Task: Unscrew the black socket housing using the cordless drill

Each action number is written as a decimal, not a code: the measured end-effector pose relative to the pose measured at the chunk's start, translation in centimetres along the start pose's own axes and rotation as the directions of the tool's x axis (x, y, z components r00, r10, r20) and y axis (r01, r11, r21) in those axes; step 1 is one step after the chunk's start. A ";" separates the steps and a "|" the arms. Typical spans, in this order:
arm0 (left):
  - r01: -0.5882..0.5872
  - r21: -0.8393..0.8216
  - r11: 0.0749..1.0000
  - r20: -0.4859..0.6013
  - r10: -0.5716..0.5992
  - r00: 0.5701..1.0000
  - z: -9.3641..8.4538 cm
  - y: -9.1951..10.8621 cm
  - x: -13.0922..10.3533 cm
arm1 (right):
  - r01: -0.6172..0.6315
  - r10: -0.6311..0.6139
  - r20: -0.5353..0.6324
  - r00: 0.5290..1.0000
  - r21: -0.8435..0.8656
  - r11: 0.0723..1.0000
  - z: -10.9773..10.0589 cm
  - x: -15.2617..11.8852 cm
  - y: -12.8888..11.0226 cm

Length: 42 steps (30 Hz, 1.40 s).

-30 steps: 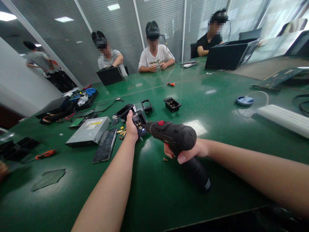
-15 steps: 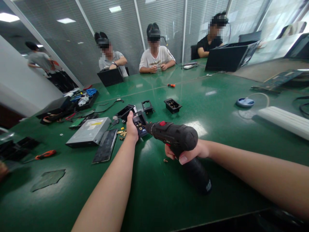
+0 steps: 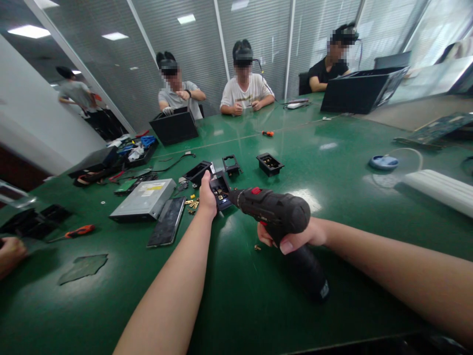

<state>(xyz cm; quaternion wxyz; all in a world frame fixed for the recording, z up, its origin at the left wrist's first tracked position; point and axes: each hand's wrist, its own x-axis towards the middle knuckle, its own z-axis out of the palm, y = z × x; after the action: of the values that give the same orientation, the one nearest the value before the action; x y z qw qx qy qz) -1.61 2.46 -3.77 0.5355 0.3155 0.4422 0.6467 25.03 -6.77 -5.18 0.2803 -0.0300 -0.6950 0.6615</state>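
Observation:
My right hand (image 3: 286, 238) is wrapped round the grip of a black cordless drill (image 3: 275, 209) with red details. Its chuck points left at a small black socket housing (image 3: 220, 192) with brass parts inside. My left hand (image 3: 209, 193) grips that housing by its left side, thumb on top; the fingers beneath are hidden. Whether the bit touches a screw I cannot tell. Beside the left hand lie loose brass pieces (image 3: 192, 203). A small brass piece (image 3: 257, 247) rests below the drill. Similar black housings (image 3: 269, 164) and a black frame (image 3: 231, 165) stand just beyond.
Left of my forearm are a phone (image 3: 167, 222), an optical drive (image 3: 144, 199) and an orange screwdriver (image 3: 79, 231). Another person's hand (image 3: 11, 255) is at the left edge. Several people sit across the green table (image 3: 351, 197). A white strip (image 3: 439, 190) lies at right.
The whole view has shifted slightly, so things sit farther right. Both hands keep their holds, with the drill still at the housing. Another person's hand shows more at the left edge.

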 end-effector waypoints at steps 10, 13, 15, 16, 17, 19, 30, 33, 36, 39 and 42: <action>0.008 0.009 1.000 0.013 -0.008 1.000 0.3 0.4 -0.5 | -0.055 0.055 -0.016 0.998 -0.005 0.998 0.3 -0.4 -0.7; 0.010 0.001 1.000 0.006 -0.010 1.000 0.4 0.5 -0.5 | -0.061 0.061 -0.010 0.998 0.006 0.998 0.1 -0.5 -0.5; 0.010 -0.005 1.000 0.001 -0.010 1.000 0.3 0.5 -0.5 | -0.068 0.068 -0.015 0.998 0.007 0.998 0.1 -0.7 -0.4; 0.013 -0.007 1.000 0.001 -0.013 1.000 0.3 0.5 -0.5 | -0.073 0.073 -0.020 0.997 0.008 0.997 0.0 -0.7 -0.4; 0.016 -0.007 1.000 0.003 -0.016 1.000 0.3 0.5 -0.5 | -0.079 0.079 -0.021 0.997 0.007 0.997 0.0 -0.8 -0.4; 0.019 -0.006 1.000 0.005 -0.019 1.000 0.3 0.6 -0.6 | -0.071 0.071 -0.024 0.997 -0.001 0.997 0.1 -0.8 -0.4; 0.006 0.013 1.000 0.024 -0.007 1.000 -0.1 0.4 -0.3 | -0.056 0.055 -0.029 0.998 -0.010 0.998 0.1 -0.7 -0.3; -0.019 0.047 0.999 0.035 0.017 0.999 -0.3 0.3 -0.1 | -0.064 0.063 -0.028 0.998 -0.012 0.998 0.1 -0.8 -0.5; -0.023 0.050 0.998 0.038 0.021 0.999 -0.4 0.3 -0.1 | -0.060 0.060 -0.018 0.998 -0.006 0.998 0.1 -0.9 -0.5; -0.022 0.040 0.999 0.040 0.021 0.999 -0.2 0.3 -0.2 | -0.067 0.067 -0.020 0.998 -0.011 0.998 0.1 -0.9 -0.6; -0.009 0.036 0.999 0.035 0.008 0.999 -0.1 0.3 -0.2 | -0.074 0.074 -0.014 0.997 -0.011 0.997 0.1 -0.8 -0.8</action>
<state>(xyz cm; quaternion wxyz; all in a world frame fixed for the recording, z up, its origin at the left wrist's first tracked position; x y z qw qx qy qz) -1.81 2.21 -3.54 0.5344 0.3382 0.4432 0.6353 25.91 -7.26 -4.74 0.2602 -0.0617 -0.6952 0.6672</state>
